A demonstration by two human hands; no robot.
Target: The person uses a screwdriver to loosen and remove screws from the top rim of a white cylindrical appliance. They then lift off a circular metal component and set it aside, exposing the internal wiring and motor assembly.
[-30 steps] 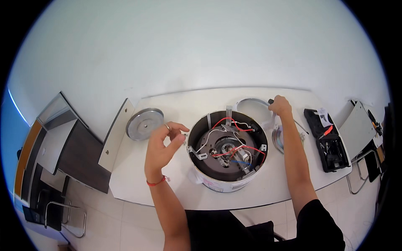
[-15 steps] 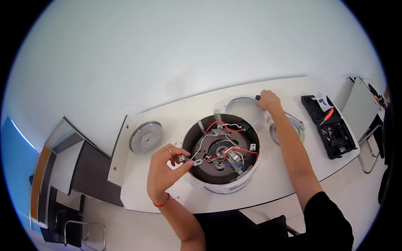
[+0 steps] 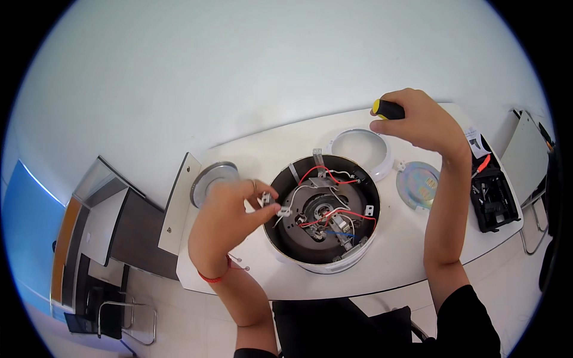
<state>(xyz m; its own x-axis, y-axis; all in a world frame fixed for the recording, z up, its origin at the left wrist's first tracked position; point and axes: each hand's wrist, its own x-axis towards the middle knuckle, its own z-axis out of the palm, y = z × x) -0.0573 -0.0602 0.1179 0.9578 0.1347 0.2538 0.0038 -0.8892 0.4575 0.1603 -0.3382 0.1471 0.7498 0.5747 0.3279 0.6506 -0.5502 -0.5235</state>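
A round appliance housing (image 3: 352,262), white outside and dark inside, stands on the table with its top uncovered. Red, white and blue wires and metal brackets show inside it. At its left rim my left hand (image 3: 224,221) pinches a small metal-tabbed part (image 3: 284,211), from which a white wire runs into the housing. The part's exact kind is unclear. My right hand (image 3: 430,128) is raised beyond the housing, on the right, wrapped round a screwdriver (image 3: 390,110) with a black and yellow handle. The hand hides its shaft.
A white plastic ring (image 3: 384,162) lies behind the housing. To its right is a shiny round metal plate (image 3: 412,179). A grey metal disc (image 3: 203,178) rests at the left, partly behind my hand. The black tool case (image 3: 498,224) and red-handled tool (image 3: 482,164) are at the right edge.
My right hand has come up from beside the white ring, and the screwdriver's yellow end now shows. My left hand has risen slightly, still pinching the small part.
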